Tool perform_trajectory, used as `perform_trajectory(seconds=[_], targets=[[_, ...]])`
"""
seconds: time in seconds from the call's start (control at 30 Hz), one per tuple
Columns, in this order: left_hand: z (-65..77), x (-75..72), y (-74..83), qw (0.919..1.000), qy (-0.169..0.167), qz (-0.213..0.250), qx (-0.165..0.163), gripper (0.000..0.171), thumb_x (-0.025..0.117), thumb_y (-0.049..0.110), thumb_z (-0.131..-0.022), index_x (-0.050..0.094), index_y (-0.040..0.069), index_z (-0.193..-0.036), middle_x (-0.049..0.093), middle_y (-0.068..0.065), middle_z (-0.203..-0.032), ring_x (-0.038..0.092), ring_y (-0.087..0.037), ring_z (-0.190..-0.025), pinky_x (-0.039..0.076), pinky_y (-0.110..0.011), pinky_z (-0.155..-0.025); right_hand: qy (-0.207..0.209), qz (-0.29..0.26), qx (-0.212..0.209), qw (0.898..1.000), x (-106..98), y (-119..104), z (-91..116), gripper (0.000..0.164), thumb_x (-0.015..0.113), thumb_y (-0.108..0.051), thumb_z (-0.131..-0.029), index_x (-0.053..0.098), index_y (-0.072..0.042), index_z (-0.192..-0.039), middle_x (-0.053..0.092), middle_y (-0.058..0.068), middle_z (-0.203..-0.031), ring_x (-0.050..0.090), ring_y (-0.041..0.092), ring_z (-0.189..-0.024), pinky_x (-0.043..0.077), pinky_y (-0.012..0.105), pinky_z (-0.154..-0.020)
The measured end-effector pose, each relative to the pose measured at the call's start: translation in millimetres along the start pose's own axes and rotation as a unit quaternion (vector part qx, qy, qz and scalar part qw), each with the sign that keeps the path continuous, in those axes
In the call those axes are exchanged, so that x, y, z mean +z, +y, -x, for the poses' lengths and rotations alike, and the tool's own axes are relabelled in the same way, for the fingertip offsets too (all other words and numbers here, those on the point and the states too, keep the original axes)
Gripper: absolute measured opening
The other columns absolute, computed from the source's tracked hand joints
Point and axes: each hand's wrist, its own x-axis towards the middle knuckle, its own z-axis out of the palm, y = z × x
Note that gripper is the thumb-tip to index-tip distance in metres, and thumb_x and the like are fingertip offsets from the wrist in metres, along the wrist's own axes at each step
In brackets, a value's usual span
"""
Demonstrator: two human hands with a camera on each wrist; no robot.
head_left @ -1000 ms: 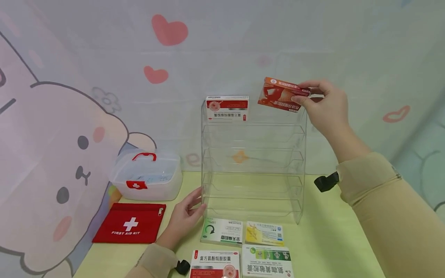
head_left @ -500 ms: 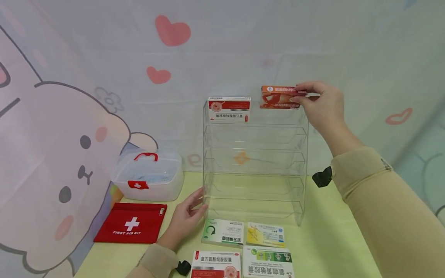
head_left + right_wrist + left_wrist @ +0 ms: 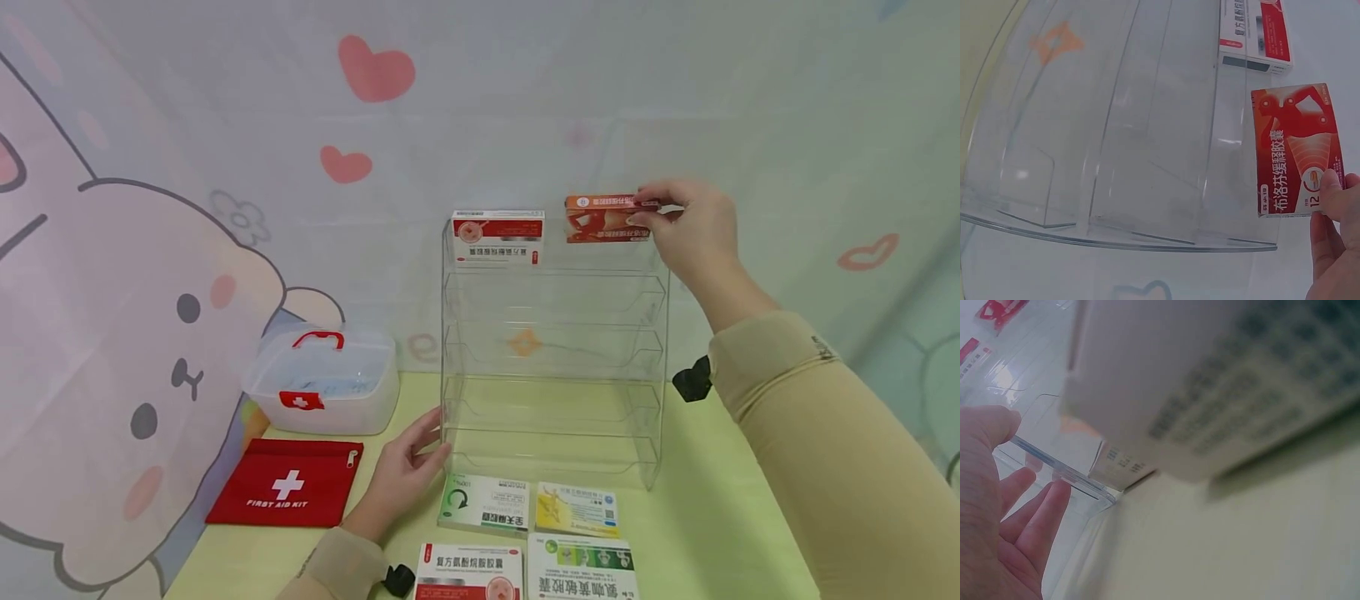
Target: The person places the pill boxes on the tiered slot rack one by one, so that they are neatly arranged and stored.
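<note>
My right hand (image 3: 697, 229) pinches a red-orange medicine box (image 3: 606, 223) by its right end, between thumb and fingers. The box is at the top tier of a clear acrylic display rack (image 3: 555, 433), near its right side. In the right wrist view the box front (image 3: 1294, 150) shows a printed figure, and the thumb lies over one corner. Low on the rack's left side, my left hand (image 3: 405, 467) holds the upright panel, thumb on one face and fingers on the other in the left wrist view. A white-and-red medicine box (image 3: 498, 239) stands at the top tier's left.
In front of the rack lie a green-white box (image 3: 483, 504), a yellow-white box (image 3: 577, 508), a red-white box (image 3: 468, 571) and a green-topped white box (image 3: 581, 571). At left are a lidded white first-aid case (image 3: 330, 396) and a red pouch (image 3: 285, 483). A printed cloth hangs behind.
The red-orange box has gone from tilted to level and dropped slightly toward the top tier with my right hand. My left hand keeps its hold on the rack.
</note>
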Motion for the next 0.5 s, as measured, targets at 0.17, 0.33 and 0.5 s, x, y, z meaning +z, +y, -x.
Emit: perform_trajectory(seconds=[0.17,0.33,0.5], targets=[[0.1,1.6,0.2,1.0000,-0.001,-0.005,0.000,0.063,0.070,0.027,-0.098,0.044,0.022,-0.155,0.052,-0.005,-0.157,0.061,-0.032,-0.134,0.058,-0.023,-0.099,-0.025,0.011,0.013,1.000,2,8,4,0.029,0.071,-0.028,-0.097,0.074,-0.020,-0.125,0.072,0.003,-0.133,0.065,0.024,-0.120,0.056,0.040,-0.101],[0.7,0.1,4.0,1.0000,0.000,-0.005,-0.004,0.062,0.070,0.029,-0.098,0.045,0.027,-0.154,0.052,-0.006,-0.157,0.062,-0.029,-0.134,0.057,-0.022,-0.099,-0.041,0.021,0.009,0.999,5,15,4,0.031,0.069,-0.031,-0.098,0.073,-0.020,-0.127,0.068,0.001,-0.139,0.057,0.024,-0.137,0.047,0.049,-0.116],[0.7,0.0,2.6,1.0000,0.001,-0.007,0.002,0.062,0.070,0.027,-0.098,0.045,0.022,-0.155,0.052,-0.010,-0.156,0.062,-0.032,-0.134,0.058,-0.023,-0.098,-0.050,0.033,0.014,0.998,8,20,2,0.033,0.066,-0.034,-0.100,0.071,-0.021,-0.130,0.065,-0.001,-0.143,0.053,0.022,-0.143,0.045,0.050,-0.118]])
